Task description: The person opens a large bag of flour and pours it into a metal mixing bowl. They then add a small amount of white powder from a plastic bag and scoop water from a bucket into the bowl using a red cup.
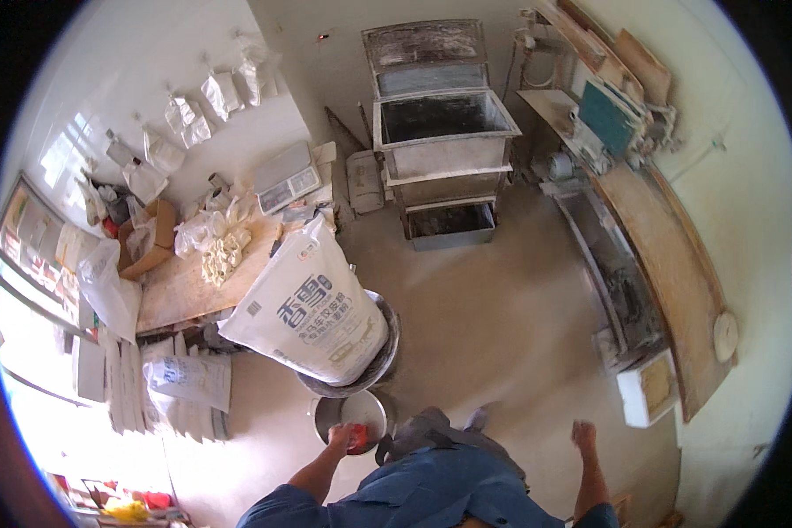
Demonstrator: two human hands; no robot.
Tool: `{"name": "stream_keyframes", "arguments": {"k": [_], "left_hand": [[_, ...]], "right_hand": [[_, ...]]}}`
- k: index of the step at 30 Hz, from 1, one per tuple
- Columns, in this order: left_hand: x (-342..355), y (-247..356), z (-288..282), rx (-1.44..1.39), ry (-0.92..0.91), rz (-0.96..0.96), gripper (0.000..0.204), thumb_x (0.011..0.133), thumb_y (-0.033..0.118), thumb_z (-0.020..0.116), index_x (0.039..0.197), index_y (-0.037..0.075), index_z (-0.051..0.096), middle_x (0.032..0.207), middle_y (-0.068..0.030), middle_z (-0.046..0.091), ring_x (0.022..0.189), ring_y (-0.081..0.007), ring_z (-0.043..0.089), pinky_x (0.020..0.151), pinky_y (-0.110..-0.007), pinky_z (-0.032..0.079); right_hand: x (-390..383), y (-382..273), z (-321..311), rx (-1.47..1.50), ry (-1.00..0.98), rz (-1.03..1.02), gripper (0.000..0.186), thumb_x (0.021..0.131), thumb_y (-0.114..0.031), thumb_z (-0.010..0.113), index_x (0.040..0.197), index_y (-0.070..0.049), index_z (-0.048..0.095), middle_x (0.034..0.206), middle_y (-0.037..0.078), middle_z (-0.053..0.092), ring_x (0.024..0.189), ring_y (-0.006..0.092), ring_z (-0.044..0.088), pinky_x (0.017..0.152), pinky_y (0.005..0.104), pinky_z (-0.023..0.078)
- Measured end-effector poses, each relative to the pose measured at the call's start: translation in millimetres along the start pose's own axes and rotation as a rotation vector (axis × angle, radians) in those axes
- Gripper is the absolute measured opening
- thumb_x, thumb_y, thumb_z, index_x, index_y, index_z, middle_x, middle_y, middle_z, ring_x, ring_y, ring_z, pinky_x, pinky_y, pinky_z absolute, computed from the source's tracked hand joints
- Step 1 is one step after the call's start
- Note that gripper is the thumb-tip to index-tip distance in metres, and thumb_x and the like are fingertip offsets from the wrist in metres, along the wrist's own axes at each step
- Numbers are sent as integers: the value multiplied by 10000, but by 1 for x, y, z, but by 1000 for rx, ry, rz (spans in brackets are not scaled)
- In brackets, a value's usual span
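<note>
My left hand [338,437] grips a small red item [355,435], too unclear to name, over a metal pot [363,408] on the floor. A large white sack [306,310] with printing stands just beyond it in a round basin [384,348]. My right hand [583,436] is out to the right above the floor, fingers curled in, with nothing visible in it. My body in blue clothing hides part of the floor below.
A wooden worktable [172,304] holding bags, pale dough strands and a scale [286,180] is at left, with stacked sacks [185,394] below. A metal machine [440,158] stands at the back. A long board [669,282] and trough [603,273] line the right wall.
</note>
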State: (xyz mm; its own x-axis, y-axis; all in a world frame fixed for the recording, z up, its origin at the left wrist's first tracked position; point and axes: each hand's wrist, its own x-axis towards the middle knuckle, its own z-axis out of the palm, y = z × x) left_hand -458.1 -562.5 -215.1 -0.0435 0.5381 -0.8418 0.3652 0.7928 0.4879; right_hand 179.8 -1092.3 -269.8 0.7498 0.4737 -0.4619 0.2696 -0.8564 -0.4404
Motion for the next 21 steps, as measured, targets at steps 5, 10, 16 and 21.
{"name": "stream_keyframes", "arguments": {"k": [5,10,16,21], "left_hand": [[-9,-12,63,147,28,-178,306,927,419,689,965,116,693,804,-95,734,638,-239,714,560,-411,553],[17,38,147,263,-81,-111,337,916,428,687,989,102,730,831,-119,756,688,-251,725,596,-410,556],[94,183,242,122,-119,-41,338,944,418,656,1020,98,737,856,-116,757,720,-251,719,620,-410,556],[124,316,285,-77,-138,28,342,967,409,631,1046,95,742,877,-114,757,747,-251,714,640,-411,557]], "right_hand": [[289,-253,-123,46,99,-396,381,1004,-355,637,1179,-18,672,1093,201,710,993,397,671,853,505,532],[405,-534,-130,361,-38,-604,421,1056,-396,592,1075,16,675,964,190,741,892,307,721,812,423,548],[489,-667,-71,151,-82,-636,377,1051,-357,623,962,5,684,788,85,703,715,164,668,675,348,527],[556,-655,-65,342,-248,-416,394,1040,-361,622,942,18,669,774,99,682,723,204,670,690,391,532]]}}
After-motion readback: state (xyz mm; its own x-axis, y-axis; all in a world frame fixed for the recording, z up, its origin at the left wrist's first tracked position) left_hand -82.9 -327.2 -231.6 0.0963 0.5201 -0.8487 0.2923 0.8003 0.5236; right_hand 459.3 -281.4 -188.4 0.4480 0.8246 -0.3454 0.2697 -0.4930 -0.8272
